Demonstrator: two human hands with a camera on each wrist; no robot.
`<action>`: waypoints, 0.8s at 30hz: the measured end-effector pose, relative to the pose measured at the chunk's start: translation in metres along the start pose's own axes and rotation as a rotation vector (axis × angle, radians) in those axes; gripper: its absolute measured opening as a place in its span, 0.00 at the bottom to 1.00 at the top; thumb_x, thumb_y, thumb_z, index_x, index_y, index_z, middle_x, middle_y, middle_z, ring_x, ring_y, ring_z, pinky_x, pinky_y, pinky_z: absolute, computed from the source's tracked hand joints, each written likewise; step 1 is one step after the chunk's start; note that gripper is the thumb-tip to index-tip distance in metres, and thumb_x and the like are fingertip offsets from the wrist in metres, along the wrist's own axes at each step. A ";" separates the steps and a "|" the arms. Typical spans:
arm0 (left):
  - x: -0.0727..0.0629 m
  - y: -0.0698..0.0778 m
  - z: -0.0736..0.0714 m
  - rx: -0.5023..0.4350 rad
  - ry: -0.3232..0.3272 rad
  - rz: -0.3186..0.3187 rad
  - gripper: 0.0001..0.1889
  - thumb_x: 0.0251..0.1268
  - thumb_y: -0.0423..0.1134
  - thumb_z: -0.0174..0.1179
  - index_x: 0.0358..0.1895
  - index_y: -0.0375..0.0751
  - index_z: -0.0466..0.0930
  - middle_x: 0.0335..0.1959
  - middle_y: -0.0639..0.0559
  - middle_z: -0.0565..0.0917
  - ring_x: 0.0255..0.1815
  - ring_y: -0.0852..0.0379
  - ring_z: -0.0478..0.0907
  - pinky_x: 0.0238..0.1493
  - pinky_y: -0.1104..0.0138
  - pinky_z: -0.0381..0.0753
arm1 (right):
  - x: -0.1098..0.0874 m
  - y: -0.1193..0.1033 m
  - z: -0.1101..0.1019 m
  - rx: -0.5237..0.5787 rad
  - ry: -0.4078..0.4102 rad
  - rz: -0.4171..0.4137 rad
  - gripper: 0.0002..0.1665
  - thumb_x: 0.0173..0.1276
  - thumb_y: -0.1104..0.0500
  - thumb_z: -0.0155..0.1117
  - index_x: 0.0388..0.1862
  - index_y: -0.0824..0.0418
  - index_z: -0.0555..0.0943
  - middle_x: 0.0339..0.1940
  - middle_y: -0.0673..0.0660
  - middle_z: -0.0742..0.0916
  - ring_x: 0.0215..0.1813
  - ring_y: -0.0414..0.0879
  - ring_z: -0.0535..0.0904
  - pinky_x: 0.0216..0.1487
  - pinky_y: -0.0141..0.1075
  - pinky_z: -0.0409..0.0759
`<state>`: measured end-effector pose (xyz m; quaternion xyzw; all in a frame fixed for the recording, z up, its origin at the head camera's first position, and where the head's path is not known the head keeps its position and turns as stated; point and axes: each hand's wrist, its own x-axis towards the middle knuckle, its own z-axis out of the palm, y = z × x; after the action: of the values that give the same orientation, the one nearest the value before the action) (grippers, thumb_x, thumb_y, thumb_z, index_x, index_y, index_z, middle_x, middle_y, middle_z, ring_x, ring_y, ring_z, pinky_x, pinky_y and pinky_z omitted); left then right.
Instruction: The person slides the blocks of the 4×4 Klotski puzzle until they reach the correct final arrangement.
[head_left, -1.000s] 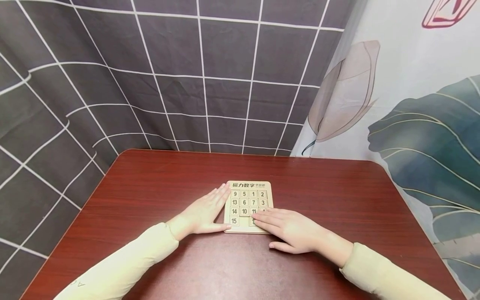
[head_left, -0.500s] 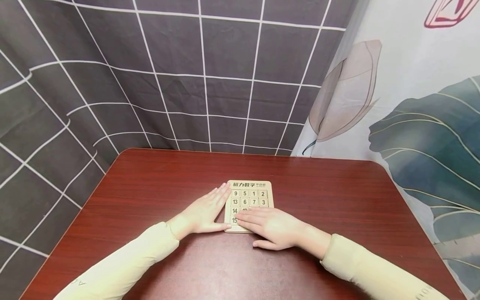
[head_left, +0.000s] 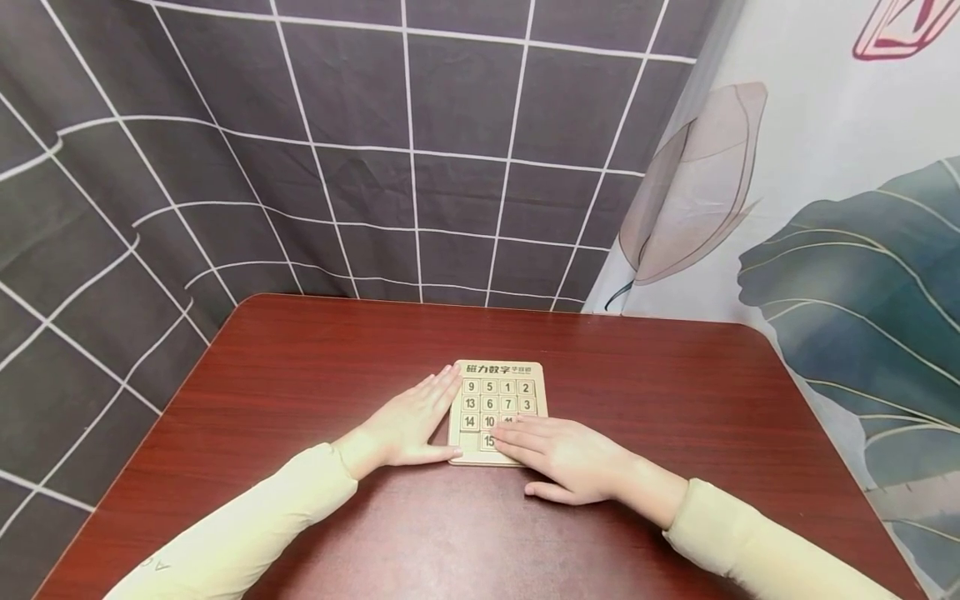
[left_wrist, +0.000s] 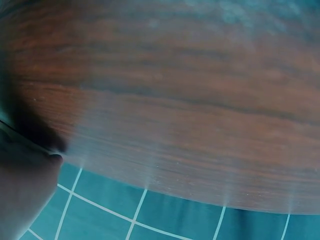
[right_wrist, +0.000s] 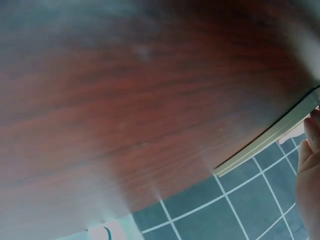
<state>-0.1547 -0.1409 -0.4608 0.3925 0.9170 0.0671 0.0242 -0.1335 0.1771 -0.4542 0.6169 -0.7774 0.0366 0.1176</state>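
A pale sliding number puzzle [head_left: 497, 369] lies flat on the dark red table, its square tiles printed with black numbers. In the head view the bottom-left slot of its grid is bare, and tile 15 [head_left: 488, 442] sits just right of that slot. My left hand [head_left: 408, 421] holds the puzzle's left side, fingers straight along the edge and thumb at the lower corner. The right hand [head_left: 566, 454] reaches over the lower right of the grid with fingers extended, fingertips on tile 15; it hides the tiles there. The right wrist view shows the puzzle's edge [right_wrist: 270, 134] beside the fingers.
The red wooden table [head_left: 337, 350] extends around the puzzle on all sides. Behind it hangs a dark grey curtain [head_left: 457, 100] with white grid lines. A white curtain with leaf prints [head_left: 847, 275] hangs at the right.
The right hand went left across the bottom row, then back a little to the right. Tile 15 has slid one slot right, from the bottom-left corner. The left hand stays in place.
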 end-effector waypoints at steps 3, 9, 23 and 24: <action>0.000 0.000 0.000 0.022 0.006 0.000 0.55 0.71 0.67 0.59 0.83 0.24 0.53 0.87 0.31 0.53 0.88 0.38 0.53 0.87 0.51 0.60 | -0.002 0.001 0.002 -0.001 0.004 0.009 0.39 0.75 0.44 0.67 0.75 0.66 0.76 0.75 0.60 0.82 0.77 0.51 0.78 0.77 0.46 0.78; 0.001 0.002 -0.001 0.075 0.000 0.004 0.56 0.70 0.69 0.58 0.82 0.24 0.54 0.86 0.30 0.54 0.88 0.38 0.54 0.88 0.51 0.60 | 0.007 0.004 0.001 0.001 -0.002 0.035 0.39 0.75 0.43 0.67 0.77 0.64 0.74 0.76 0.59 0.81 0.77 0.52 0.78 0.77 0.46 0.78; 0.003 -0.001 0.003 0.148 -0.020 -0.004 0.59 0.68 0.73 0.57 0.83 0.25 0.53 0.87 0.31 0.53 0.88 0.39 0.54 0.88 0.51 0.59 | 0.032 0.014 0.006 0.005 -0.083 0.077 0.37 0.79 0.43 0.61 0.78 0.61 0.75 0.77 0.57 0.80 0.79 0.51 0.76 0.79 0.46 0.76; 0.003 -0.001 0.003 0.150 -0.019 -0.005 0.59 0.68 0.74 0.57 0.83 0.25 0.53 0.87 0.31 0.53 0.88 0.39 0.54 0.88 0.52 0.59 | 0.032 0.014 0.006 0.003 -0.079 0.072 0.36 0.79 0.43 0.61 0.78 0.62 0.75 0.77 0.57 0.80 0.78 0.52 0.76 0.79 0.46 0.76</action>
<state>-0.1573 -0.1393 -0.4643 0.3915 0.9202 -0.0053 0.0035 -0.1546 0.1488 -0.4515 0.5897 -0.8030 0.0178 0.0846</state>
